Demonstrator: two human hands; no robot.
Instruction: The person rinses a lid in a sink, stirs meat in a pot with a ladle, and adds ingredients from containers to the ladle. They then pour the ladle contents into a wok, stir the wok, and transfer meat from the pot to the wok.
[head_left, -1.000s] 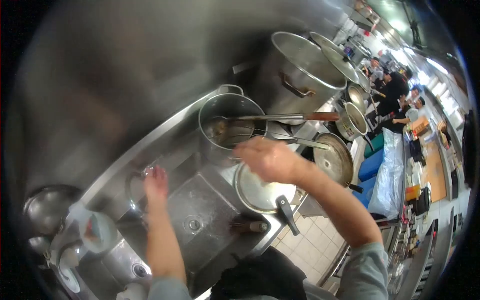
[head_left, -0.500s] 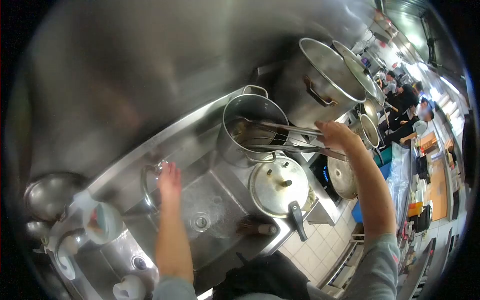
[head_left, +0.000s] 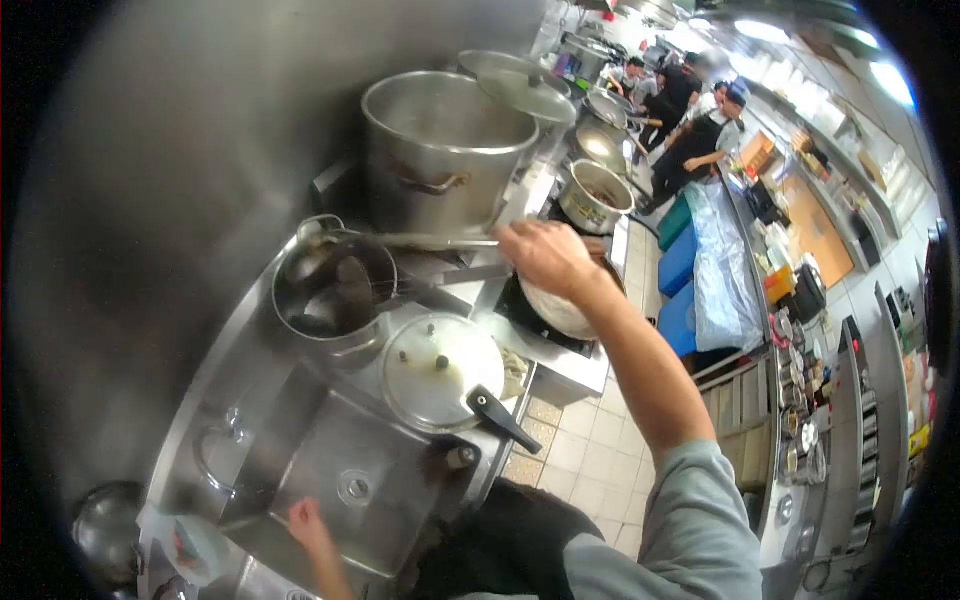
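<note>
Your right hand (head_left: 548, 258) is curled round a slim metal shaft (head_left: 445, 242); your left hand (head_left: 306, 520), blurred, hangs near the sink's (head_left: 400, 500) dividing edge, finger spread impossible to tell. The big stockpot (head_left: 440, 207) stands behind the smaller deep pot (head_left: 345, 348), a pressure cooker (head_left: 430, 385) just beside. The shaft, dull grey, slants across the smaller pot's rim.

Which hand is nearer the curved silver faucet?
Left. The left hand is at the steel sink, clear of the faucet; the right hand is far off, beyond the round silver lid with the black handle.
</note>
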